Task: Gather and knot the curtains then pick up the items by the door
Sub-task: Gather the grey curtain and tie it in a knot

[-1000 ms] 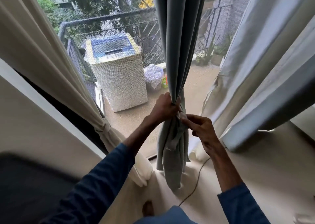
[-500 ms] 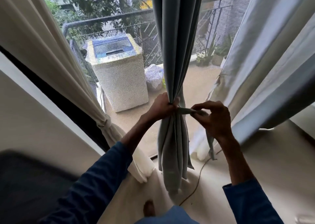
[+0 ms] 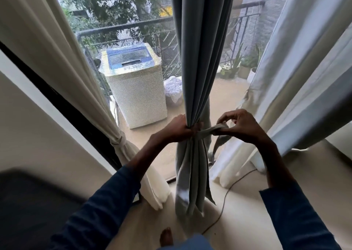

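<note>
A grey-blue curtain (image 3: 202,59) hangs gathered in the middle of the glass door. My left hand (image 3: 179,127) is clenched around the bunched folds at waist height. A grey fabric tie strip (image 3: 207,130) runs from that bunch out to the right, and my right hand (image 3: 242,126) pinches its end, pulled taut. The strip's loose tail hangs down below my right hand. To the left, a cream curtain (image 3: 57,49) is tied with a knot (image 3: 119,140) low down. A pale curtain (image 3: 297,68) hangs loose on the right.
Beyond the glass a washing machine (image 3: 137,89) stands on the balcony beside a white bag (image 3: 174,89), a railing and potted plants (image 3: 238,67). A thin cable (image 3: 226,194) snakes over the floor near my bare foot (image 3: 166,237). A dark piece of furniture (image 3: 28,211) fills the lower left.
My right hand has drawn the tie strip out to the right and lifted it level with the bunch. My left hand has kept its grip on the gathered curtain.
</note>
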Tool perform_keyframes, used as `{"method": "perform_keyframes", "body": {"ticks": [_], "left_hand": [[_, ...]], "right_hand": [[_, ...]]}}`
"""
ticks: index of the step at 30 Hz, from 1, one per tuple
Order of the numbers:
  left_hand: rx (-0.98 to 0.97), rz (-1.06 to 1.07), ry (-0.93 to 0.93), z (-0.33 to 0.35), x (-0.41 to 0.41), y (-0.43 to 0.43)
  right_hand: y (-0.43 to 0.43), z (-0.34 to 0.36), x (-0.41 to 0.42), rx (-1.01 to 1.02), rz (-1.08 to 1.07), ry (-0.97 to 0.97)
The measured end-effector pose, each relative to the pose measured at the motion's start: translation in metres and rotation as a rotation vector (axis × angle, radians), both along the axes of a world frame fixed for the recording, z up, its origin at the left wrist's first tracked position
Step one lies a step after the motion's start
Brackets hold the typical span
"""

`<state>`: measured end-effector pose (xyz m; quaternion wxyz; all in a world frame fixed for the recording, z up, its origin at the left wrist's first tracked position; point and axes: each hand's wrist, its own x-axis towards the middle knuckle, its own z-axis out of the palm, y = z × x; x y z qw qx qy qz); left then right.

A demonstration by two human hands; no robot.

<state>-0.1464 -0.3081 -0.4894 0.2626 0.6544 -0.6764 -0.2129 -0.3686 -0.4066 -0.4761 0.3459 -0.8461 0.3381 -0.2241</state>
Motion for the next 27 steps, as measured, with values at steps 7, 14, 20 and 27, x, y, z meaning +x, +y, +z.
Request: {"method": "perform_keyframes", "body": {"ticks": [7,14,20,27], "left_hand": [[0.014,-0.039,-0.001,0.004,0.001,0.0],[0.045,-0.066,-0.001,0.009,-0.003,0.001],[0.09,-0.061,0.027,0.001,0.007,-0.001],[0.192,-0.115,0.001,0.003,0.007,-0.006]], "right_hand": [[-0.01,0.002,-0.001,0.002,0.052,-0.052],[-0.01,0.005,0.001,-0.114,-0.108,-0.048],[-0.012,0.007,0.003,-0.125,-0.119,-0.042],[-0.008,0.003,0.021,-0.241,-0.186,-0.028]]}}
